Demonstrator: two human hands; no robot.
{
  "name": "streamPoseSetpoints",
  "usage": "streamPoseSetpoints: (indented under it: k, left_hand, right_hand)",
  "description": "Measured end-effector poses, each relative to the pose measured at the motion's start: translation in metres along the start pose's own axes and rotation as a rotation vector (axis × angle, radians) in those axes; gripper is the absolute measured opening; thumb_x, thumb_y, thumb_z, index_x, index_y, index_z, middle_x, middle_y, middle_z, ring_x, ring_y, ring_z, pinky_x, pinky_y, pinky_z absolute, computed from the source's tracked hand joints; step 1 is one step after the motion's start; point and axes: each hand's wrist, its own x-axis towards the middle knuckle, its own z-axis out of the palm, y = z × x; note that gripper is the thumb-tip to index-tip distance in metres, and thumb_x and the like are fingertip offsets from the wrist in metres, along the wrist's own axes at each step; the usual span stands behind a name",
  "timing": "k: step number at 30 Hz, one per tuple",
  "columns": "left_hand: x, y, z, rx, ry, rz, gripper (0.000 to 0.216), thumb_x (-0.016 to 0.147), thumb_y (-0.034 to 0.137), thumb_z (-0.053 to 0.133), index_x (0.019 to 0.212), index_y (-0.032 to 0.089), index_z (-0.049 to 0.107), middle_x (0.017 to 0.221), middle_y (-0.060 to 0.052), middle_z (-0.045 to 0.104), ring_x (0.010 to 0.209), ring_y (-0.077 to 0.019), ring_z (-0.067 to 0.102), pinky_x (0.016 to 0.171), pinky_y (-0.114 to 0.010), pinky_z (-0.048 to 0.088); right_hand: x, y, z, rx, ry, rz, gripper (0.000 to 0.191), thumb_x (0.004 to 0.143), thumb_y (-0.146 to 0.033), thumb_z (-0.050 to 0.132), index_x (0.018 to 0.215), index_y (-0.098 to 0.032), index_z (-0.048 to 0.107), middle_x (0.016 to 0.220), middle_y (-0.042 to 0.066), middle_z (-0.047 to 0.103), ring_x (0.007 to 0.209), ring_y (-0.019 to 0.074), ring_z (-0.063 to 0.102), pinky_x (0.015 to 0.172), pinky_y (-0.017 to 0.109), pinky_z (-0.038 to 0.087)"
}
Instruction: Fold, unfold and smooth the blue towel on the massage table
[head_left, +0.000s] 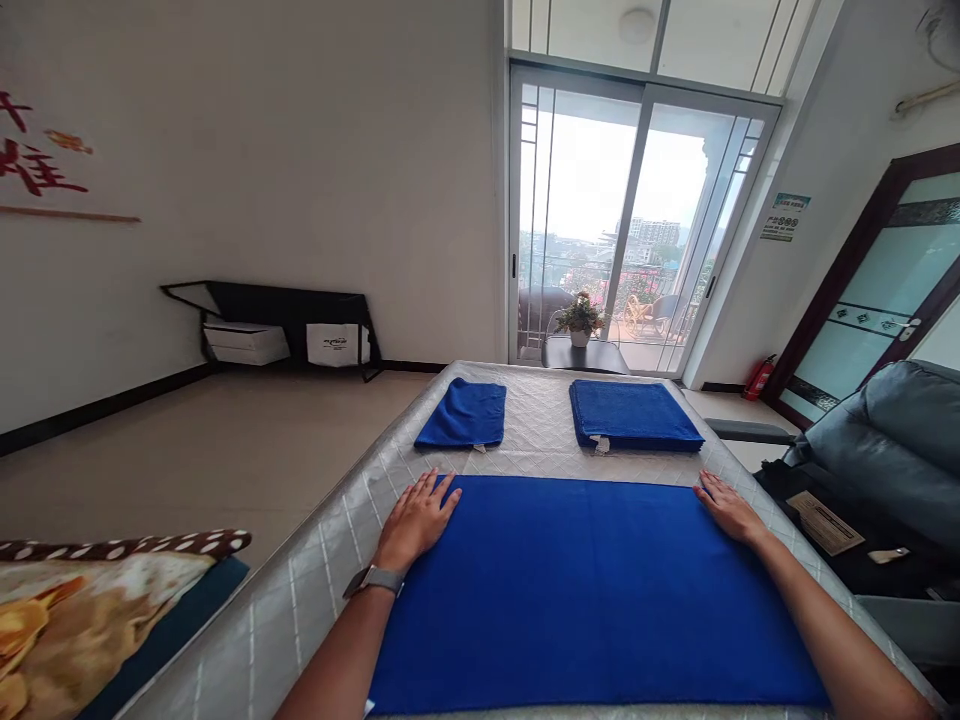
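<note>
A large blue towel (pixel 585 590) lies spread flat on a table with a grey quilted cover (pixel 300 610). My left hand (pixel 417 518) rests flat on the towel's far left corner, fingers stretched out, a watch on the wrist. My right hand (pixel 727 508) lies flat on the far right corner, fingers extended. Neither hand holds anything. Beyond the spread towel sit a small folded blue towel (pixel 463 414) at the left and a bigger stack of folded blue towels (pixel 631 414) at the right.
A patterned cushion (pixel 90 610) lies at the lower left. A grey recliner (pixel 892 460) stands close on the right. Past the table's far end are a small dark table with a potted plant (pixel 579 320), a sliding glass door (pixel 637 220) and a black shelf (pixel 285 325).
</note>
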Motion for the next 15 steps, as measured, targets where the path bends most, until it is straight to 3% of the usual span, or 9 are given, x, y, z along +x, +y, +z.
streamPoseSetpoints:
  k: [10, 15]
  left_hand:
    - [-0.001, 0.0019, -0.0053, 0.015, -0.045, -0.042, 0.059, 0.104, 0.044, 0.031, 0.158, 0.022, 0.036, 0.166, -0.011, 0.032, 0.154, -0.0233, 0.026, 0.124, -0.043, 0.021]
    - [-0.0017, 0.0061, -0.0095, 0.003, -0.014, -0.025, 0.057, 0.103, 0.043, 0.033, 0.156, 0.022, 0.04, 0.162, -0.011, 0.039, 0.152, -0.0249, 0.03, 0.123, -0.045, 0.024]
  right_hand:
    - [0.0007, 0.0089, 0.0009, 0.055, 0.014, 0.006, 0.074, 0.102, -0.052, 0.015, 0.159, -0.008, 0.03, 0.167, 0.01, 0.027, 0.154, 0.0221, 0.02, 0.127, 0.04, 0.016]
    - [-0.0022, 0.0053, -0.0005, 0.037, 0.041, 0.032, 0.075, 0.1, -0.053, 0.013, 0.16, -0.009, 0.029, 0.166, 0.01, 0.029, 0.155, 0.022, 0.02, 0.126, 0.041, 0.016]
